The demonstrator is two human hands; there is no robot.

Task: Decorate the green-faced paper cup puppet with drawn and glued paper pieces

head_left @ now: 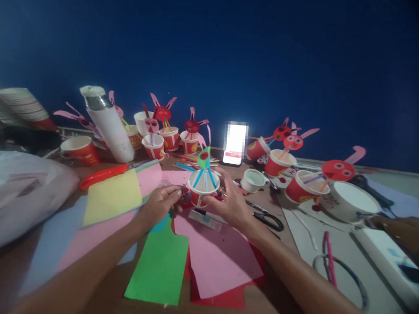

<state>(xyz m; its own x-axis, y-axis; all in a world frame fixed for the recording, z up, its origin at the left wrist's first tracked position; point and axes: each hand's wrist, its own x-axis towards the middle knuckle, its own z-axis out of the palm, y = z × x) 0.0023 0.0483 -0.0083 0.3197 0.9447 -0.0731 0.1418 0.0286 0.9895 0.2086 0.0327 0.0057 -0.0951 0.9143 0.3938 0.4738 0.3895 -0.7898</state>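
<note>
A small red and white paper cup stands in front of me. Blue strips rise from its rim to a green paper head with a red eye and pink ears. My right hand curves round the cup's right side, thumb in front and fingers behind. Left of the cup, my left hand has its fingers pinched together; what they hold, if anything, I cannot make out. Just below the cup lies a clear glue tube. Under the hands are a pink sheet and a green sheet.
Several cups with red paper animal heads line the back and right. A white flask, a lit phone and a small bowl stand behind. Black scissors lie right, an orange cutter left, beside a plastic bag.
</note>
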